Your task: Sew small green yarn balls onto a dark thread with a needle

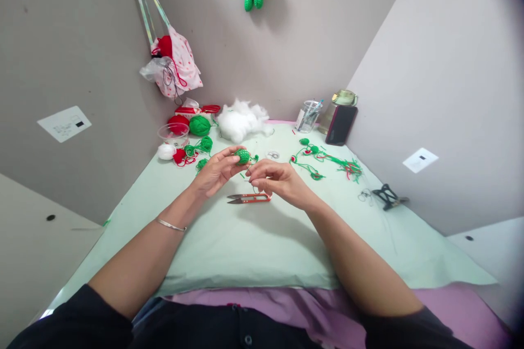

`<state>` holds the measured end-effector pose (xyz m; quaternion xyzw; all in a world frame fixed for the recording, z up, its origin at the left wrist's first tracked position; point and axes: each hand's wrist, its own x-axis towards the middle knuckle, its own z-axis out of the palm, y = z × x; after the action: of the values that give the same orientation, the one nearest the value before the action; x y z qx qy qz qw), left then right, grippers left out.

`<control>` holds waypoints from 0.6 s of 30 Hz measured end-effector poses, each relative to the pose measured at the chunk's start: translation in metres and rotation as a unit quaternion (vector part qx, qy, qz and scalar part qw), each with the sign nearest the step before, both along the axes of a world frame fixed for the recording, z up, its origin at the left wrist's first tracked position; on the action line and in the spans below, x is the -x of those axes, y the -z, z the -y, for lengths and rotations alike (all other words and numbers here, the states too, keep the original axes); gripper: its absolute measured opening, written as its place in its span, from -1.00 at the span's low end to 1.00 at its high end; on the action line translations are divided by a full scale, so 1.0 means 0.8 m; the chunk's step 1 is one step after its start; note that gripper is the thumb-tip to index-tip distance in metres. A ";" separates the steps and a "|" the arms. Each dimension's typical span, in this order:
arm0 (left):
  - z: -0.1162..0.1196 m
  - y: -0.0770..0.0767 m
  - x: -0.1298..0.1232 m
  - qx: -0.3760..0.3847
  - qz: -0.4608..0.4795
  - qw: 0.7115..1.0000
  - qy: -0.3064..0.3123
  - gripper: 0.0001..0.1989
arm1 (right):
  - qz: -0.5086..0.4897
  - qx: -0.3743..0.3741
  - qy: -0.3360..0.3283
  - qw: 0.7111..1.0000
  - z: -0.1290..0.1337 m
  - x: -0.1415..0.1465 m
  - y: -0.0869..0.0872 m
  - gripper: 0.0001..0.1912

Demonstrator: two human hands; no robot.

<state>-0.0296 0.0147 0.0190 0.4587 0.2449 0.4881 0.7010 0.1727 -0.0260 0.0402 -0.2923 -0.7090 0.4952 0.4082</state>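
My left hand (pixel 221 169) is closed round a small green crocheted ball (pixel 242 156), held between thumb and fingers above the table. Close to it on the right, my right hand (pixel 276 177) pinches a thin needle-like thing (pixel 248 180), too fine to make out fully. A dark thread loop hangs beneath those fingertips. Below both hands, orange-handled thread snips (pixel 249 198) lie on the pale green cloth (pixel 245 251), blades pointing left. A curled green yarn tail (pixel 254 158) shows beside the ball.
White stuffing (pixel 242 121) lies at the back, with green yarn (pixel 200 125) and a clear tub (pixel 173 134) to its left. Crocheted pieces and yarn ends (pixel 350 168) lie right. Behind stand a clear cup (pixel 308 117) and phone (pixel 341 125); a black stand (pixel 388 197) sits far right.
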 end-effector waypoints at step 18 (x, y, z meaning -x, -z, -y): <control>-0.006 -0.004 0.008 0.030 0.042 0.998 -0.027 -0.73 | 0.093 0.001 -0.176 0.980 -0.001 -0.008 -0.004 -0.77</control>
<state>-0.0357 0.0193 0.0223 0.4094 0.2418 0.5181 0.7110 0.1792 -0.0253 0.0431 -0.2078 -0.7840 0.5306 0.2463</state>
